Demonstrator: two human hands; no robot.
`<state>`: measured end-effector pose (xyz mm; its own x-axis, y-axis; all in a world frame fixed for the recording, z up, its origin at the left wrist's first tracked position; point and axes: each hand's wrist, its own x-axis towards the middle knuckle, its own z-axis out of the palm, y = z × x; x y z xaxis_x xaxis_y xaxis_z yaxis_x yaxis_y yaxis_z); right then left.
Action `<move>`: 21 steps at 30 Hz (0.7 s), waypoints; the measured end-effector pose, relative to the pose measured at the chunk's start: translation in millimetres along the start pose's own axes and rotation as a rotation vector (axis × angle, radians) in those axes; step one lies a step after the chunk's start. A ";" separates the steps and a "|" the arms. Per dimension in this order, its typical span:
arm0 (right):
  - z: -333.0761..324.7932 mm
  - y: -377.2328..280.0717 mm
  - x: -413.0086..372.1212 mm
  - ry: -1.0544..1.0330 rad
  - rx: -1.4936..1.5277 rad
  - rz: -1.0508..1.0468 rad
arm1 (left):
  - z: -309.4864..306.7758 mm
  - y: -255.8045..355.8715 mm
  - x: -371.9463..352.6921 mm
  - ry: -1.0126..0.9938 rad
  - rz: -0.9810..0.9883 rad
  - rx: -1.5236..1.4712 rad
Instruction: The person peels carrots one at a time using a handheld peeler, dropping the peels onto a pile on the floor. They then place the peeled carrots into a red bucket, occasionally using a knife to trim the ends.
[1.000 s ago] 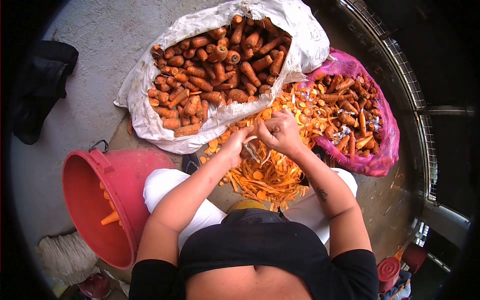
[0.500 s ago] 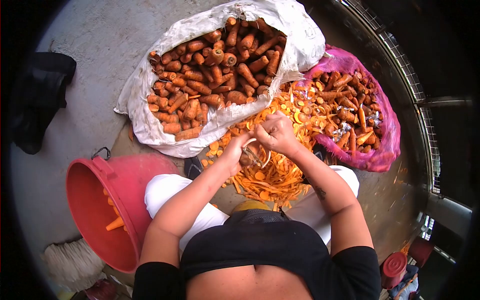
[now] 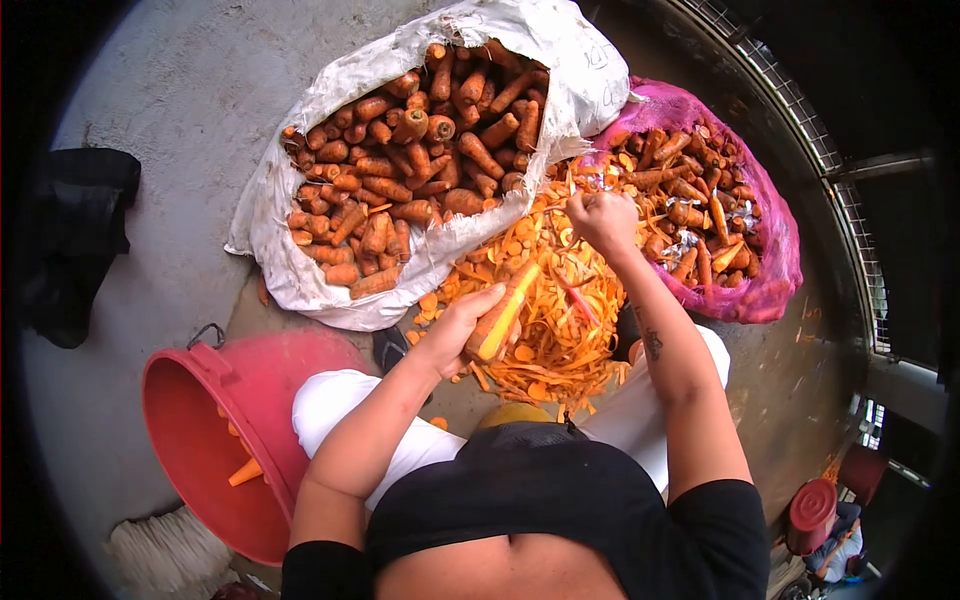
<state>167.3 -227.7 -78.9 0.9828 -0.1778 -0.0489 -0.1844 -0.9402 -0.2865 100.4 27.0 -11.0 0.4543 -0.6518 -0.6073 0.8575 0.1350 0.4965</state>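
Observation:
My left hand [image 3: 461, 328] is wrapped round a large carrot [image 3: 508, 312] whose skin has a bright orange strip pared off along it. To the upper right, my right hand [image 3: 604, 217] is a closed fist over the peelings; a small tool, mostly hidden and blurred, seems to be in it. A heap of orange peelings and cut slices [image 3: 545, 350] lies on the floor beneath both hands. Above it, a white sack [image 3: 590, 70] is full of unpeeled carrots [image 3: 415, 150].
A pink mesh sack [image 3: 785, 240] of carrots stands at the right. At the left, a red bucket [image 3: 215, 480] lies tilted with orange pieces inside. Dark cloth [image 3: 85, 230] is at the far left; another person [image 3: 840, 548] is at the lower right.
My hands have moved apart: the right went up and to the right, away from the carrot. The carrot now shows a pared strip. The view has shifted slightly.

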 end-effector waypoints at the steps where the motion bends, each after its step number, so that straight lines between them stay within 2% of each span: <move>1: -1.7 -0.1 -0.3 0.040 0.046 -0.011 | -3.3 -1.6 2.5 0.042 0.000 -0.033; 2: -3.3 -0.6 -0.6 0.077 0.090 -0.023 | -8.0 -4.3 6.5 0.084 0.000 -0.070; 5: -19.1 -26.6 -12.7 -0.121 0.590 0.109 | -26.0 -6.8 22.0 0.106 -0.040 -0.154; 6: -25.1 -37.6 -19.9 -0.186 0.685 0.033 | -28.0 -6.1 24.5 0.124 -0.052 -0.166; 8: -27.4 -53.6 -34.8 0.069 0.506 -0.436 | -31.0 -11.8 33.4 0.210 -0.019 -0.139; 10: -27.3 -66.5 -45.7 0.123 0.516 -0.563 | -21.9 -9.2 37.4 0.327 0.009 -0.132; 14: -25.1 -73.0 -50.0 0.203 0.535 -0.642 | -23.1 -10.6 46.3 0.408 -0.008 -0.164; 21: -24.4 -64.9 -49.5 0.200 0.481 -0.624 | -13.7 -12.4 50.8 0.409 0.030 -0.185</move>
<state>130.5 -164.9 -34.5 0.8759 0.2470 0.4145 0.4646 -0.6638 -0.5862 116.2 2.4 -56.5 0.5058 -0.3019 -0.8081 0.8544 0.3045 0.4210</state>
